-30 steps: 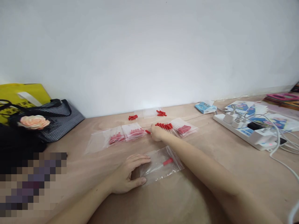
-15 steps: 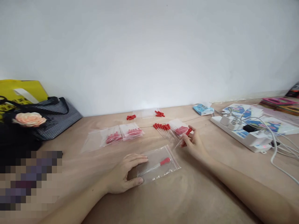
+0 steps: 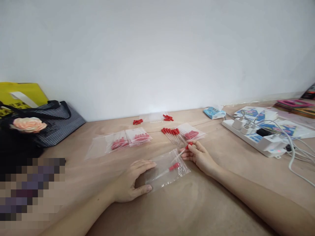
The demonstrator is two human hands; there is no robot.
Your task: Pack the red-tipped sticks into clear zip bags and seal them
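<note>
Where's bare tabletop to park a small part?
Bare: tan tabletop nearer than the clear plastic zip bag, between left hand and right hand; also between right hand and white plastic power strip. Crowded: behind the bag, where red-bulbed clear droppers lie beside a filled clear pouch; white plastic adapters crowd the strip.

The dropper bulbs (image 3: 174, 166) are red, the tote (image 3: 34, 93) yellow, the handbag (image 3: 61, 124) dark-and-white striped.

Our brown table (image 3: 194, 206) carries a clear bag (image 3: 157, 167) nearest us, a row of droppers (image 3: 173, 131) behind it and packed bags (image 3: 137, 135) on either side of the row; rightward we see tissues (image 3: 214, 113), a power strip (image 3: 253, 137) and papers (image 3: 286, 127).
</note>
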